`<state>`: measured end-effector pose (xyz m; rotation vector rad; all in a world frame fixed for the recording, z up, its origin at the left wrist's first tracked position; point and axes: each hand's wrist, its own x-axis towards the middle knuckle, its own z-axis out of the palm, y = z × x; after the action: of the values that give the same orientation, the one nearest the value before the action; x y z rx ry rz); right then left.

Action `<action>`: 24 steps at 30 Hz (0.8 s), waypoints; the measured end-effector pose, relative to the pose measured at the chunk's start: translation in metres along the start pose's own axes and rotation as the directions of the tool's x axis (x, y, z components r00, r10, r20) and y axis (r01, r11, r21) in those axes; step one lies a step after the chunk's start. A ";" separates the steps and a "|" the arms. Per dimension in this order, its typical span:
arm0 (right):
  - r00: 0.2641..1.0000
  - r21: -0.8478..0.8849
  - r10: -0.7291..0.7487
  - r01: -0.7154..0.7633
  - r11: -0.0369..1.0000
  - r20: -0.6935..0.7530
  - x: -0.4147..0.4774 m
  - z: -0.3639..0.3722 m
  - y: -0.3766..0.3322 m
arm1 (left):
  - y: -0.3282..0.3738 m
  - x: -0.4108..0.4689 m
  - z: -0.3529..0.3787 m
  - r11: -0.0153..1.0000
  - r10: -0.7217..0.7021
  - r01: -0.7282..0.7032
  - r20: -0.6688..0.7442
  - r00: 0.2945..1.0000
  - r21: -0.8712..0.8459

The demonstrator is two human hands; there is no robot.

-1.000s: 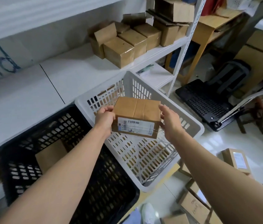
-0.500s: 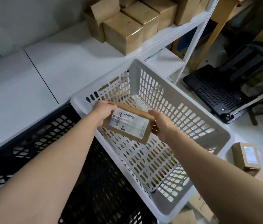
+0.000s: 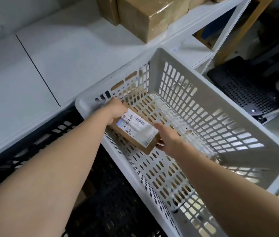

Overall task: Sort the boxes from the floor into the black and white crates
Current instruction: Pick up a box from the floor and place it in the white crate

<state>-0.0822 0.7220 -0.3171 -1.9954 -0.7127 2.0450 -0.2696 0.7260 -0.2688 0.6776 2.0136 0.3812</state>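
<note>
A small brown cardboard box (image 3: 136,130) with a white barcode label is held low inside the white crate (image 3: 224,117), near its far left corner. My left hand (image 3: 116,108) grips the box's far end and my right hand (image 3: 167,139) holds its near end, fingers curled under it. Whether the box touches the crate's bottom I cannot tell. The black crate (image 3: 37,144) stands directly left of the white one, and my left forearm crosses over it. A piece of brown cardboard (image 3: 87,192) shows inside the black crate under that forearm.
Both crates sit against a white shelf (image 3: 66,53) that carries several taped brown boxes (image 3: 145,16) at the back. A white shelf post (image 3: 227,26) rises at the right. A black perforated lid (image 3: 243,88) lies on the floor beyond the white crate.
Both hands have lowered the box from above the white crate's rim down into it, toward the far left corner. The view has tipped downward and closer.
</note>
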 end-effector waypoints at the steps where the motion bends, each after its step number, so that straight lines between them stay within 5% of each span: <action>1: 0.999 0.016 -0.027 0.028 0.999 -0.020 0.004 0.000 0.001 | -0.001 0.002 0.000 1.000 -0.003 0.003 0.006 1.000 -0.007; 6: 0.991 0.039 -0.039 0.044 0.998 -0.127 0.013 0.006 0.003 | -0.010 0.011 0.003 0.991 -0.026 0.020 0.044 0.999 0.136; 16: 0.998 -0.069 0.043 -0.039 0.997 0.053 0.022 0.024 0.009 | -0.012 0.036 0.006 0.913 -0.124 0.095 0.049 0.991 0.396; 24: 0.992 -0.250 0.088 -0.062 0.966 0.091 0.023 0.036 0.015 | -0.009 0.039 0.004 0.910 -0.167 0.162 -0.020 0.986 0.382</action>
<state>-0.1159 0.7129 -0.3453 -2.0879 -0.9702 2.2102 -0.2844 0.7418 -0.3022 0.7353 2.1354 -0.1237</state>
